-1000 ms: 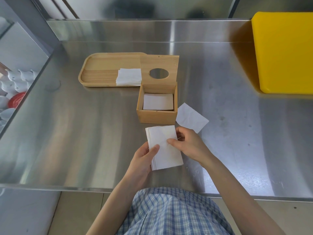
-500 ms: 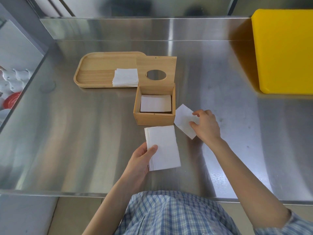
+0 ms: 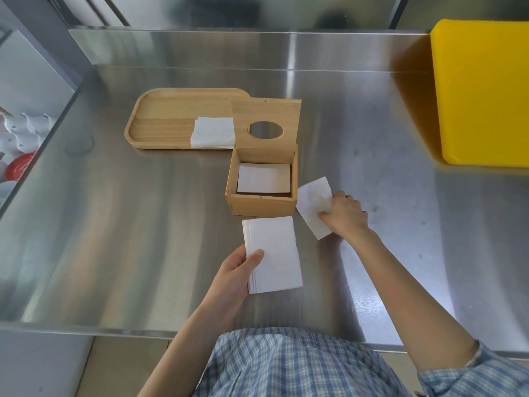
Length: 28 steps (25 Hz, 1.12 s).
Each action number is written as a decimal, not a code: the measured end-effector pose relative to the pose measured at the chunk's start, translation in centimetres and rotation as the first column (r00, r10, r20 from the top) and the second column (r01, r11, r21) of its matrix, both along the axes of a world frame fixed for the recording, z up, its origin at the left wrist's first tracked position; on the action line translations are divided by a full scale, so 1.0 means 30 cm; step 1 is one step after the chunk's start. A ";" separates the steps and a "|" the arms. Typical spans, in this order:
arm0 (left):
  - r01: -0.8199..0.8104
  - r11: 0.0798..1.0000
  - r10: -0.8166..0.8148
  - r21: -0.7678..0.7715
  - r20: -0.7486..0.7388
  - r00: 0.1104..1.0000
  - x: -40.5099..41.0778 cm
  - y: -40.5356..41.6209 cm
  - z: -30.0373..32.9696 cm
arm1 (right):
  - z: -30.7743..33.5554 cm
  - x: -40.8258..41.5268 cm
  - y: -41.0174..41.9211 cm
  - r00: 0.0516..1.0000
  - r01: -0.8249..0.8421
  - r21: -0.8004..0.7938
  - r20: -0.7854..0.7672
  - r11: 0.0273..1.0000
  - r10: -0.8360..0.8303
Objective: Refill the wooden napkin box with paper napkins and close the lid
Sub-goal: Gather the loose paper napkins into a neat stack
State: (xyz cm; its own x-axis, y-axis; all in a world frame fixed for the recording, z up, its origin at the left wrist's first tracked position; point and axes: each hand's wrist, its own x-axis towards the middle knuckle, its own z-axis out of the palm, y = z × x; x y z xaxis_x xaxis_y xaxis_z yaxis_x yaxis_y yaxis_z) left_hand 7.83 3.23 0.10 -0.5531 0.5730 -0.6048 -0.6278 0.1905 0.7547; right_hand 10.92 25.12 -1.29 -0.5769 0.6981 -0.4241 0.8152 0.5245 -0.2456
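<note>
The wooden napkin box (image 3: 262,206) stands in the middle of the steel counter. Its lid (image 3: 266,128), with an oval hole, is tipped open at the back. White napkins (image 3: 263,181) lie inside it. My left hand (image 3: 236,275) holds a stack of napkins (image 3: 273,255) just in front of the box, thumb on top. My right hand (image 3: 345,214) rests on a single napkin (image 3: 313,206) lying on the counter right of the box, its fingers pinching the near edge.
A wooden tray (image 3: 169,116) sits behind and left of the box with more napkins (image 3: 213,133) on its right end. A yellow board (image 3: 483,93) lies at the far right. White cups (image 3: 25,127) sit below the counter's left edge.
My right hand left the stack and moved right onto the loose napkin beside the box. My left hand kept hold of the stack, shifting little.
</note>
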 end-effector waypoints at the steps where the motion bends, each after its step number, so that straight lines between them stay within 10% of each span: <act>1: -0.002 1.000 0.002 0.000 -0.003 1.000 0.000 -0.003 0.000 | 0.000 0.001 -0.006 1.000 -0.001 0.001 0.000 1.000 0.001; 9: 0.004 0.999 -0.003 0.042 -0.023 1.000 0.000 -0.026 0.005 | 0.013 0.024 -0.052 0.990 0.032 0.053 -0.139 0.998 -0.025; 21: -0.010 0.996 0.013 0.087 -0.037 0.999 0.004 -0.036 0.021 | 0.182 0.149 -0.135 0.748 0.047 -0.422 -0.586 0.905 -0.312; 28: -0.040 0.982 0.043 0.184 -0.013 0.999 -0.007 -0.033 0.022 | 0.288 0.142 -0.226 0.666 -0.327 -0.812 -0.561 0.482 -0.492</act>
State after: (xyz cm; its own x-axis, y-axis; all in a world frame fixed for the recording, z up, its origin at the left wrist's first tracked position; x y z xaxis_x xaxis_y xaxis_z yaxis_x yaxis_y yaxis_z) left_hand 7.62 2.25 0.76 -0.5880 0.6496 -0.4819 -0.6193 0.0216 0.7848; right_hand 15.19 18.35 7.34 -0.8971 0.3131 -0.3118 0.2069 -0.3258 -0.9225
